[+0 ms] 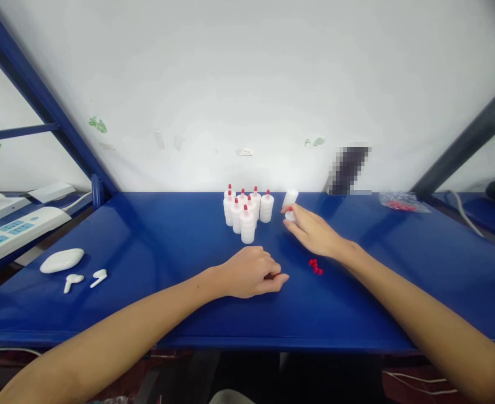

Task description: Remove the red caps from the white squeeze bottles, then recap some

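Eight smooth, cylindrical white bottles (247, 228) with tapered red tips (245, 208) stand grouped; the right hand (311, 227) pinches another bottle (290, 216), the left hand (251, 272) curls, contents indeterminable.

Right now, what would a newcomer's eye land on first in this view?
Probably the cluster of white bottles with red caps, standing mid-table. Next, the right hand gripping another red-capped bottle to their right, and the loose red caps on the table, nearer the front edge than that hand.
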Motion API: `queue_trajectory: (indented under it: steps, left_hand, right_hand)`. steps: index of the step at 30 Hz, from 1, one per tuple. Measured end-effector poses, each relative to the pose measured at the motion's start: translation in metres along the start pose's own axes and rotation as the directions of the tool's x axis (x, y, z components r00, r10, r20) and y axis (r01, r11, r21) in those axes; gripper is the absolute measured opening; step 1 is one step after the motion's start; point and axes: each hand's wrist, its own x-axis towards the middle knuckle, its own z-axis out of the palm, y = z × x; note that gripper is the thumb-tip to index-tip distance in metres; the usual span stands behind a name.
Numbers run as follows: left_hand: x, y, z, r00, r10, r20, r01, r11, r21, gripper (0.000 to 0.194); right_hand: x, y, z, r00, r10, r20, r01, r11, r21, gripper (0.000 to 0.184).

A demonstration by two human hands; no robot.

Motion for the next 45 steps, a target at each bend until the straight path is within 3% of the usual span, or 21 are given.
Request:
queue_trajectory:
  steps: [5, 8, 15, 19, 23, 26, 29, 33, 38, 45]
  left_hand:
    - [-0.002, 0.000, -0.002, 1.000, 0.018, 0.022, -0.018, 1.000, -0.024, 0.042]
    - [-0.002, 0.002, -0.005, 0.999, 0.034, 0.022, -0.033, 0.999, -0.019, 0.039]
    - [-0.003, 0.001, -0.004, 0.999, 0.039, 0.018, -0.040, 0.997, 0.067, 0.036]
    - [-0.004, 0.001, -0.003, 0.999, 0.031, 0.024, -0.032, 0.997, 0.075, 0.036]
    - [-0.005, 0.000, -0.002, 0.999, 0.007, -0.039, -0.003, 0.995, 0.100, 0.036]
    - [-0.006, -0.004, -0.002, 0.985, -0.026, -0.172, 0.049, 0.990, 0.131, 0.037]
    - [-0.005, -0.009, -0.003, 0.935, -0.024, -0.355, 0.084, 0.984, 0.155, 0.037]
    - [-0.003, -0.012, -0.006, 0.858, 0.126, -0.498, 0.031, 0.955, 0.296, 0.038]
    - [-0.001, -0.009, -0.009, 0.841, 0.275, -0.466, -0.051, 0.898, 0.438, 0.039]
    - [-0.002, -0.008, -0.009, 0.898, 0.235, -0.372, -0.038, 0.884, 0.466, 0.043]
  right_hand:
    - [0.003, -0.003, -0.002, 0.988, 0.081, 0.128, -0.065, 0.990, -0.124, 0.044]
    - [0.005, -0.011, -0.003, 0.978, 0.075, 0.194, -0.028, 0.971, -0.238, 0.049]
    - [0.015, -0.025, 0.007, 0.973, -0.084, 0.214, 0.151, 0.935, -0.320, 0.046]
    - [0.018, -0.028, 0.010, 0.976, -0.067, 0.206, 0.137, 0.929, -0.344, 0.050]
    - [0.011, -0.028, -0.002, 0.992, -0.014, 0.127, 0.045, 0.969, -0.244, 0.051]
    - [0.003, -0.030, -0.014, 0.993, -0.070, 0.098, 0.075, 0.996, -0.049, 0.049]
    - [-0.005, -0.037, -0.020, 0.971, -0.216, 0.100, 0.193, 0.961, 0.196, 0.042]
    - [-0.011, -0.052, -0.020, 0.926, -0.355, 0.127, 0.288, 0.884, 0.368, 0.027]
    - [-0.014, -0.062, -0.015, 0.906, -0.394, 0.154, 0.323, 0.879, 0.351, 0.028]
    - [-0.018, -0.066, -0.017, 0.907, -0.377, 0.186, 0.307, 0.896, 0.319, 0.020]
